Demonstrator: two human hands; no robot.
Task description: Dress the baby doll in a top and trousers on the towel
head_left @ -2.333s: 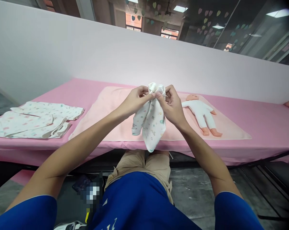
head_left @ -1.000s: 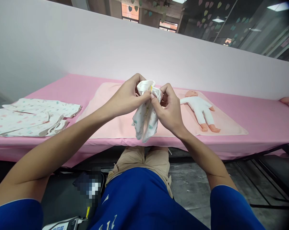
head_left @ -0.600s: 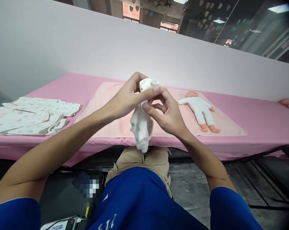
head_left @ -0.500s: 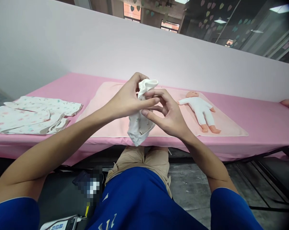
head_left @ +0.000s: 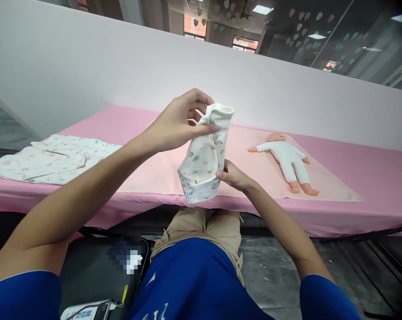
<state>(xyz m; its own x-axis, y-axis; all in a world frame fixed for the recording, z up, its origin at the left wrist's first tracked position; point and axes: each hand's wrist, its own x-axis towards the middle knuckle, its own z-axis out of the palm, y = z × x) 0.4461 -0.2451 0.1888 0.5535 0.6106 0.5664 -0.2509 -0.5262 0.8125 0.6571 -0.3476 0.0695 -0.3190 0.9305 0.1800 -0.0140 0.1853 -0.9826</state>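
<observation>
Grey floor (head_left: 271, 271): shows below the table, to the right of the wearer's legs.
Blue shirt (head_left: 201, 275): nearest, with pale shorts (head_left: 190, 222) beyond it.
Black chair (head_left: 90, 262): at the left of the shirt; a white item with blue print (head_left: 84, 311) and a blurred-out patch lie on it.
Right hand (head_left: 234, 175): thumb on the lower right edge of the small cloth, gripping it; the other fingers are mostly hidden behind.
Left hand (head_left: 179, 120): thumb across the front, fingers bent behind, pinching the cloth near its top.
Small cloth (head_left: 204, 155): white with little printed figures, held up between both hands in front of the mat, standing nearly upright. Its top rim seems to be an opening, though its inside cannot be seen.
Pink table (head_left: 357, 164): runs across the whole view.
Peach mat (head_left: 157, 175): flat on the table.
Printed clothes (head_left: 64, 162): laid on the table at the left, partly behind the left forearm.
Doll (head_left: 283, 153): on its back on the mat, dressed in white, right of the hands.
White wall (head_left: 147, 71): behind the table.
Glass (head_left: 274, 26): above the wall, dotted with paper hearts (head_left: 299, 27).
</observation>
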